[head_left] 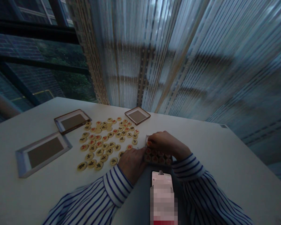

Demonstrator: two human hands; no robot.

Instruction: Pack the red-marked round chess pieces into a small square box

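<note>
Many round wooden pieces with red or black characters (105,146) lie loosely spread on the white table. A small box (158,160) in front of me holds rows of pieces with red characters. My left hand (133,162) rests at the box's left side, its fingers bent against the edge; whether it grips the box is unclear. My right hand (165,143) is over the back left part of the box, fingers closed on a piece with a red mark (149,143). It hides part of the box's inside.
An open box part (138,115) lies behind the pieces. Two more shallow box parts, one brown-edged (58,125) and one pale-edged (22,164), lie at the left. A phone (162,178) is below the box on the white table (213,162). Behind hangs a striped curtain (140,56).
</note>
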